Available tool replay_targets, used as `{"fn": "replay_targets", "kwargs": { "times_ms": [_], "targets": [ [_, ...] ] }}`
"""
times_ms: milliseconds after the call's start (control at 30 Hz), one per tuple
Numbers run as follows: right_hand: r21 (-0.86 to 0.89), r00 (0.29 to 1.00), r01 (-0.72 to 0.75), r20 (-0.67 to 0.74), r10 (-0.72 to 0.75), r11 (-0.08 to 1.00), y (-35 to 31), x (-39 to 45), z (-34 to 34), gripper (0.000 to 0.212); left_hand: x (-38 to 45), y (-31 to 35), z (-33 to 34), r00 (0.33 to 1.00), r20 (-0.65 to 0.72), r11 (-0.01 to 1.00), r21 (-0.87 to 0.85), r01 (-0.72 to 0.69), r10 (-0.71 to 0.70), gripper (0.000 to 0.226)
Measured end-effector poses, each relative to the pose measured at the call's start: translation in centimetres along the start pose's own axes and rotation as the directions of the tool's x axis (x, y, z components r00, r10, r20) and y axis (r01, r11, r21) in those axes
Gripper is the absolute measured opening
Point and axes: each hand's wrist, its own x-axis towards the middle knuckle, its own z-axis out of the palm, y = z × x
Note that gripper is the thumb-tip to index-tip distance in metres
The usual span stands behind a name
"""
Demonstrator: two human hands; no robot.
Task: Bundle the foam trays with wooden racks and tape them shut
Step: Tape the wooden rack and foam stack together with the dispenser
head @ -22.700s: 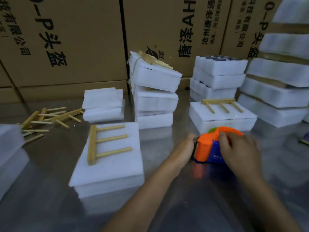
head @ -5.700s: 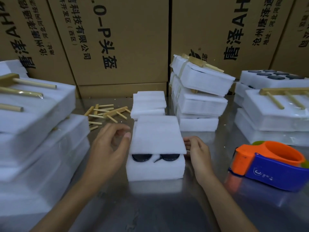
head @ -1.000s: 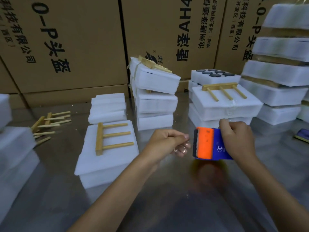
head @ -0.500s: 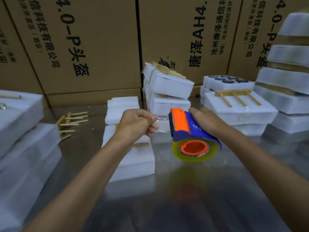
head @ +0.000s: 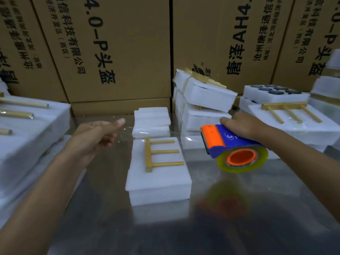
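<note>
While the right hand (head: 244, 126) grips the tape dispenser (head: 231, 146) at 3 o'clock, its toothed orange end aimed left, the left hand (head: 97, 133) at 9 o'clock pinches the clear tape (head: 147, 130) stretched across between them. At centre on the counter (head: 184, 227) lies the foam tray (head: 158, 173), long axis running 12 to 6, the wooden rack (head: 158, 153) on top with pegs pointing to 3 o'clock

We saw a wall of tall brown cardboard boxes (head: 114, 52) standing side by side behind the desk (head: 165, 227), each printed with black Chinese characters. The desk had a grey metal surface that was shiny and gave dim reflections. The light was soft and rather low.
</note>
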Motion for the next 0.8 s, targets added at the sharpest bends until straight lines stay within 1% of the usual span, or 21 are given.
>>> {"fn": "replay_targets", "kwargs": {
  "times_ms": [67,133,233,300,367,433,467,500,567,600,633,667,700,733,800],
  "targets": [
    [-0.059,1.0,0.02,-0.02,-0.021,0.998,-1.4,1.4,0.3,0.046,0.6,-0.8,-0.6,0.997,-0.065,0.999,0.038,-0.033,0.035,0.022],
    [-0.091,0.999,0.03,-0.011,-0.031,0.995,-2.5,2.8,1.0,0.044,1.5,-2.2,-1.1,0.985,-0.164,0.992,0.115,-0.042,0.061,0.024],
    [-0.088,0.999,0.03,0.025,-0.028,0.996,-3.7,4.4,2.1,0.039,2.8,-4.6,-1.4,0.955,-0.288,0.966,0.257,0.008,0.068,0.027],
    [-0.085,0.999,0.039,0.032,-0.037,0.996,-3.9,5.0,2.8,0.04,3.3,-5.9,-1.1,0.949,-0.304,0.927,0.374,0.039,0.083,0.025],
    [-0.127,0.998,0.036,0.053,-0.03,0.991,-3.8,5.1,4.0,0.043,3.2,-7.5,0.0,0.956,-0.286,0.87,0.485,0.086,0.064,0.023],
    [-0.158,0.995,0.027,0.097,-0.011,0.987,-3.6,5.0,5.4,0.042,2.3,-9.4,1.4,0.969,-0.247,0.834,0.534,0.134,0.002,0.02],
    [-0.156,0.994,0.02,0.11,-0.003,0.988,-3.6,5.0,6.0,0.043,1.7,-10.4,2.2,0.978,-0.207,0.826,0.548,0.13,-0.017,0.019],
    [-0.158,0.994,0.017,0.113,0.001,0.987,-3.7,4.9,6.3,0.045,1.3,-11.2,2.9,0.989,-0.149,0.801,0.592,0.088,0.002,0.017],
    [-0.197,0.993,0.029,0.115,-0.007,0.98,-4.3,5.1,6.6,0.046,0.7,-12.3,4.0,0.995,-0.02,0.666,0.744,-0.054,0.102,0.011],
    [-0.223,0.993,0.042,0.116,-0.016,0.974,-4.6,5.1,6.9,0.044,0.4,-12.6,4.3,0.99,0.01,0.613,0.785,-0.096,0.142,0.008],
    [-0.247,0.993,0.054,0.113,-0.027,0.968,-5.0,5.1,7.1,0.043,0.2,-12.6,4.5,0.988,0.019,0.582,0.806,-0.106,0.153,0.007],
    [-0.266,0.993,0.061,0.111,-0.033,0.962,-5.2,5.1,7.2,0.043,0.2,-12.5,4.6,0.989,0.023,0.548,0.831,-0.099,0.144,0.01],
    [-0.275,0.993,0.061,0.112,-0.031,0.959,-5.4,5.2,7.4,0.043,0.2,-12.6,4.6,0.992,0.026,0.498,0.863,-0.083,0.12,0.02],
    [-0.275,0.993,0.054,0.114,-0.024,0.96,-5.4,5.2,7.4,0.044,0.2,-12.8,4.4,0.996,0.027,0.449,0.892,-0.06,0.08,0.033],
    [-0.263,0.994,0.037,0.11,-0.008,0.964,-5.2,5.3,7.3,0.046,0.2,-13.1,4.0,0.999,0.053,0.408,0.912,-0.052,0.008,0.063]
  ]
}}
